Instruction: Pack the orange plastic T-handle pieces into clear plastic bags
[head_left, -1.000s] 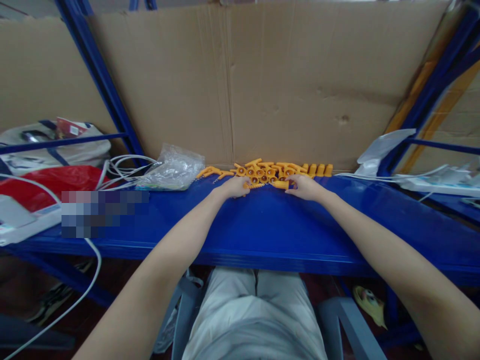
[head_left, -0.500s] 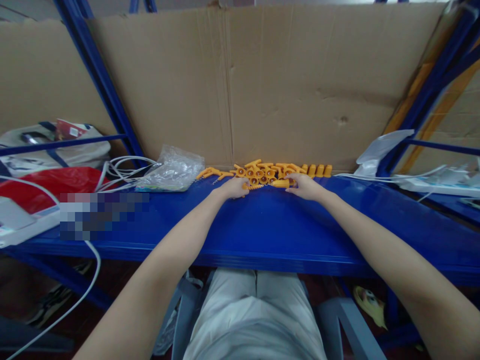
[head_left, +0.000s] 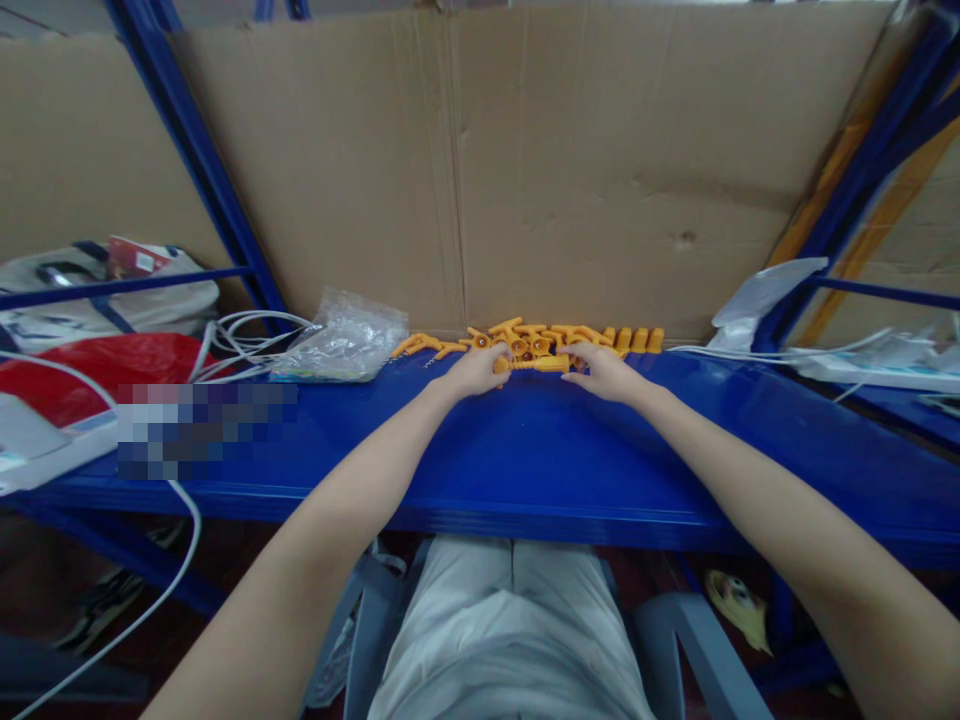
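Note:
My left hand (head_left: 478,370) is closed around the handle of a yellow plastic corkscrew (head_left: 519,366). A yellow tubular sleeve (head_left: 551,364) lies in line with it, pinched at its right end by my right hand (head_left: 596,371). The two parts meet end to end between my hands, and no metal spiral shows between them. Just behind is a pile of yellow corkscrew handles and sleeves (head_left: 517,328), partly covered by my fingers. Left of my left hand lie several loose corkscrews (head_left: 420,344), their metal spirals showing.
Several yellow sleeves (head_left: 634,340) stand in a row right of the pile. Clear plastic bags (head_left: 349,335) and white cables (head_left: 247,325) lie to the left on the blue table (head_left: 525,450). A cardboard panel (head_left: 600,170) rises behind; blue posts (head_left: 199,170) frame the sides.
My left hand has moved slightly right with the corkscrew and my right hand slightly left with the sleeve. The spiral visible between them before is now out of sight.

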